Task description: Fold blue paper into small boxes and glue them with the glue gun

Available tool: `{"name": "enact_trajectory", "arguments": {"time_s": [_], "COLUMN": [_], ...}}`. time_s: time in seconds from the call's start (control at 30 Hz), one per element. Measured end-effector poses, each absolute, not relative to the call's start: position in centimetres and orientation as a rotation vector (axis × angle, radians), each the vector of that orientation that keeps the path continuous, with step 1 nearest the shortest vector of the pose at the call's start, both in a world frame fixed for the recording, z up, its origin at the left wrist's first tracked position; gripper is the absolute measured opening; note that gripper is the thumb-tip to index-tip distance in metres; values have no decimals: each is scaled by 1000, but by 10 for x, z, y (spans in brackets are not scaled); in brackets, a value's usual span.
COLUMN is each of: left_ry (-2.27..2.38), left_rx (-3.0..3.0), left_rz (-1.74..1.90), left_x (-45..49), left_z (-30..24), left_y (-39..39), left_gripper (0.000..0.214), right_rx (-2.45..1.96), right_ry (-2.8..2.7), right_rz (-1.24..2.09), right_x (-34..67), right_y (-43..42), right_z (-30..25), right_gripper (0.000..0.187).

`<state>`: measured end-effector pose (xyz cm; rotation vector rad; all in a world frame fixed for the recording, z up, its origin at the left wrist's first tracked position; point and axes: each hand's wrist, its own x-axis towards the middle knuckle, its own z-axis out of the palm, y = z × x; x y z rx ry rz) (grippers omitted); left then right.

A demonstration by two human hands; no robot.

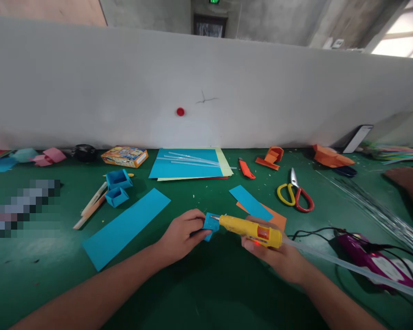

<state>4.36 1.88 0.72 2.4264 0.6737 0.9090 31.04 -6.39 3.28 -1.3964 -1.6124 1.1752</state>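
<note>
Between the thumb and fingers of my left hand (186,236) is a small folded piece of blue paper (211,223). My right hand (275,256) is wrapped round a yellow hot glue gun (249,228), whose metal tip meets or nearly meets the blue paper. A long clear glue stick (344,264) runs out of the gun's back end toward the right. A long blue paper strip (127,227) lies left of my left hand. Beyond the gun, a shorter blue strip (250,202) overlaps an orange piece of paper (278,221).
Two blue paper boxes (119,179) stand behind the left strip. Scissors (296,192), a red cutter (247,168) and stacked coloured sheets (189,170) lie farther back. A purple power strip (375,261) with black cables sits right. Another person's arm (406,183) reaches in at the right edge.
</note>
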Motion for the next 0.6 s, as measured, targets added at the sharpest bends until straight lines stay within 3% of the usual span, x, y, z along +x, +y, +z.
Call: {"name": "enact_trajectory", "arguments": {"time_s": [0.1, 0.6], "left_ry": [671, 649], "left_rx": [2427, 2470], "left_rz": [923, 943], "left_x": [44, 44], "left_z": [8, 6], "left_y": [18, 19], "left_gripper": [23, 23], "right_rx": [-1443, -1459], "right_ry": [-1566, -1612], "right_rz": [1147, 1071], "right_x": [310, 310], "right_y": [-65, -65], "right_z": [33, 32], "right_gripper": [43, 39]}}
